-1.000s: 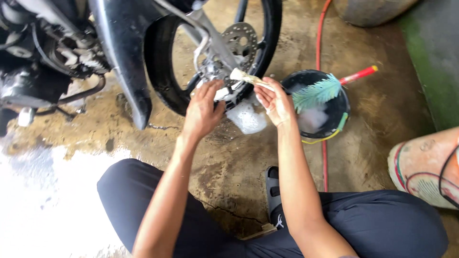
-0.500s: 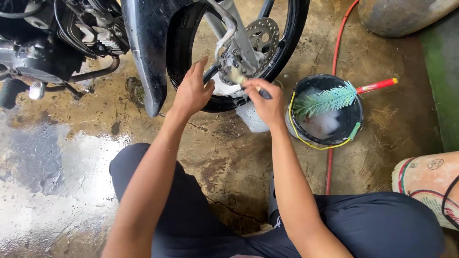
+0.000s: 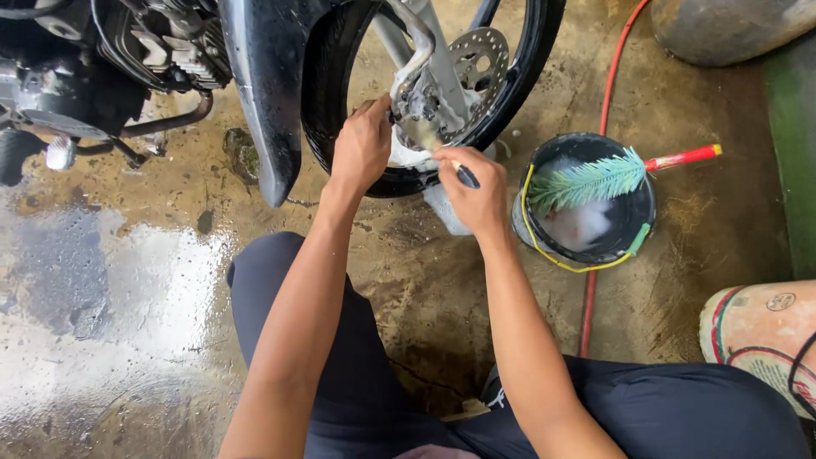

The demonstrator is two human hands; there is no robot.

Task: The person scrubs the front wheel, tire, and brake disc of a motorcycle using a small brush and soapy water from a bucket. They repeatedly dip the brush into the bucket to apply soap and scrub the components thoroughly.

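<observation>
Wet, stained concrete floor spreads under everything, shining with water at the left.

At the centre, the right hand has its grip pressed together around the dark handle of a small brush, pinching it so the pale bristle end points up and left against the soapy hub of the motorcycle wheel. The left hand lies just beside it, fingers curled onto the inner edge of the tyre and the foamy part near the fork; how firmly its grip closes there cannot be told. Both forearms reach up from the person's dark trousers at the bottom of the view.

Above the hands, the perforated brake disc sits within the wheel, next to the silver fork leg. A black mudguard hangs to the left of the tyre, and the engine lies further left.

To the right of the right hand stands a black bucket with a yellow wire handle and suds inside; a teal-bristled brush with a red handle lies across its rim. A red hose runs along the floor past the bucket. A worn pale drum shows at the lower right edge.
</observation>
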